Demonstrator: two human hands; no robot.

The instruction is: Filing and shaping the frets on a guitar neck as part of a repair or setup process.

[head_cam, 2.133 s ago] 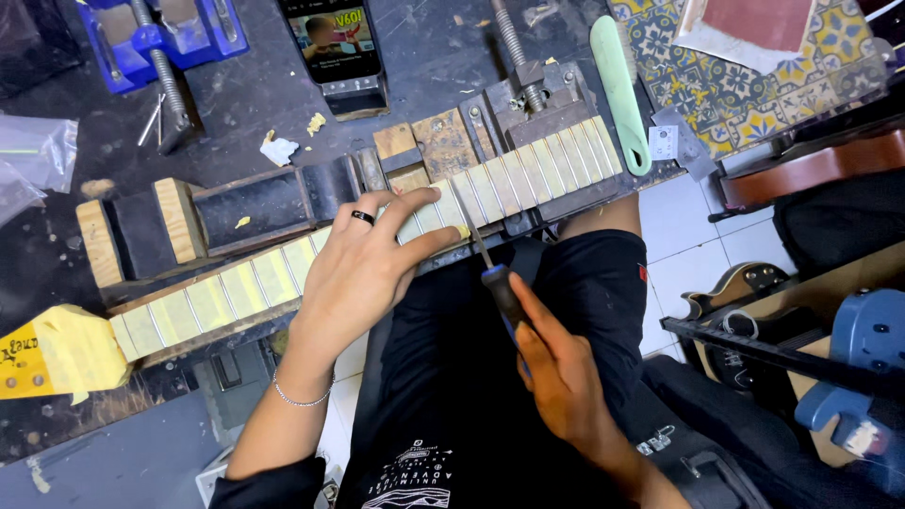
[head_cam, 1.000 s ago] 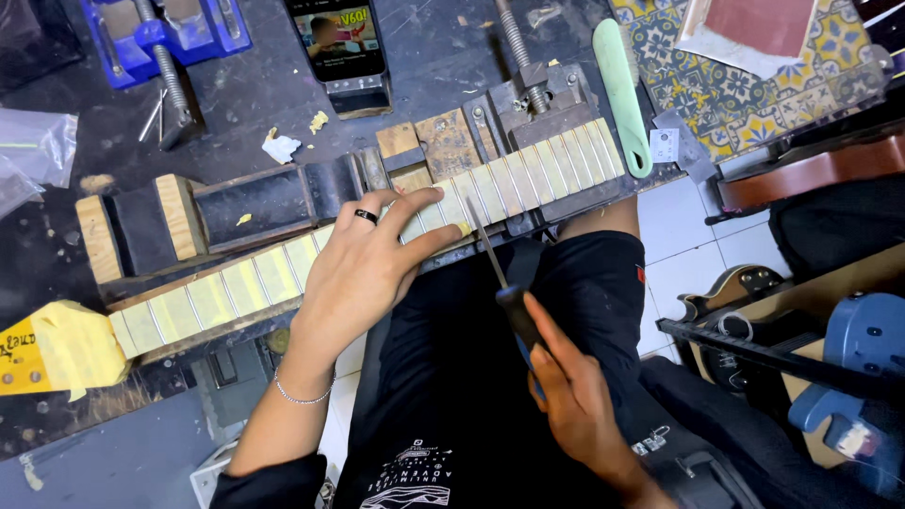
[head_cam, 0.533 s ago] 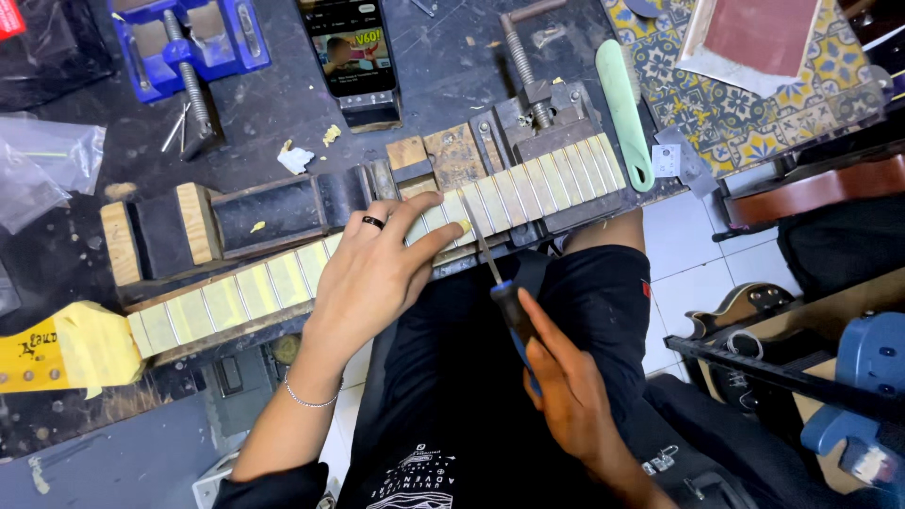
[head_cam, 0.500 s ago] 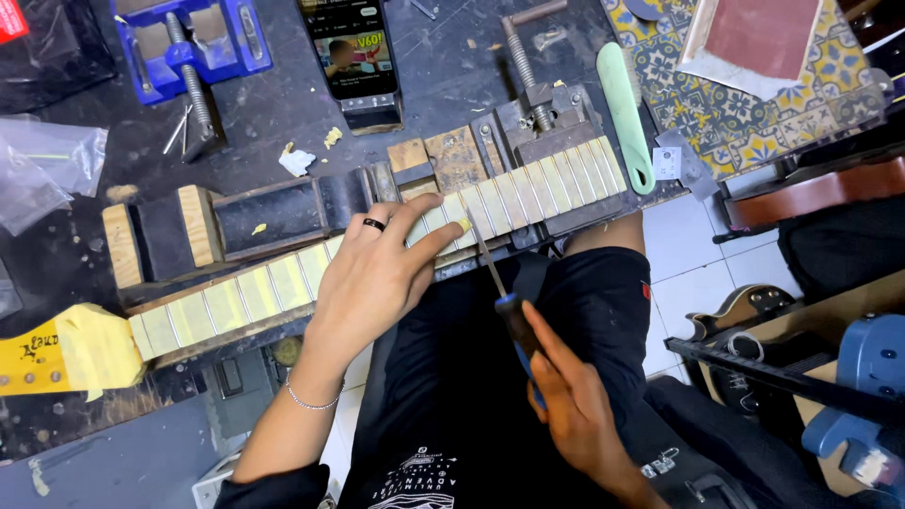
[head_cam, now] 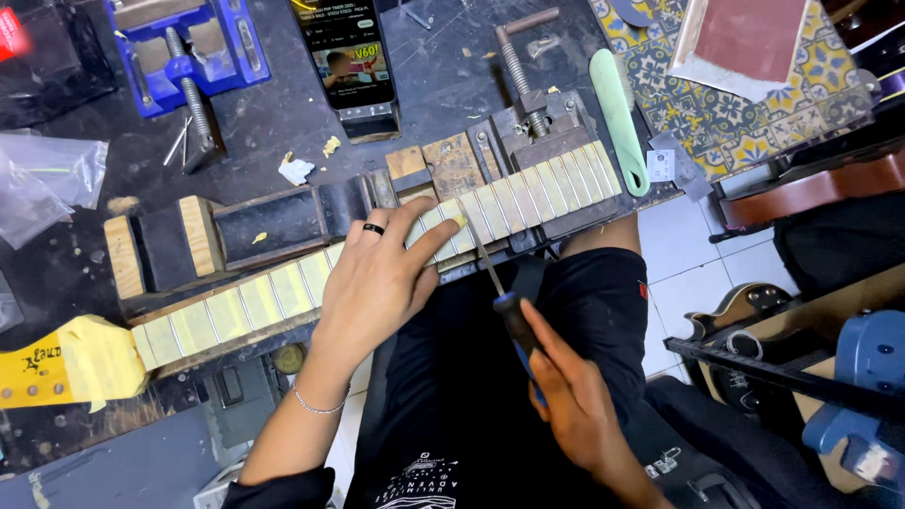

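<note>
The guitar neck lies across the dark tabletop at the near edge. Its long axis runs from lower left to upper right: the headstock, wrapped in yellow tape, points left, and the heel end points right. The fretboard faces up, with yellowish tape strips between the frets. The right part of the neck is clamped in one grey metal vise.

The left hand rests palm down on the fretboard near mid-length; its fingers are spread narrow and flat, the fingertips touching the taped fret area. One black ring sits on a finger, and one thin bracelet on the wrist.

The right hand has its fingers closed around the dark blue-and-black handle of one file. The file's thin blade points up and slightly left, and its tip meets the fretboard just beside the left fingertips.

Behind the neck, two wooden blocks flank a dark support. One blue vise stands at the upper left. One phone lies upright-facing with a lit screen. One pale green handled tool lies just right of the grey vise.
</note>
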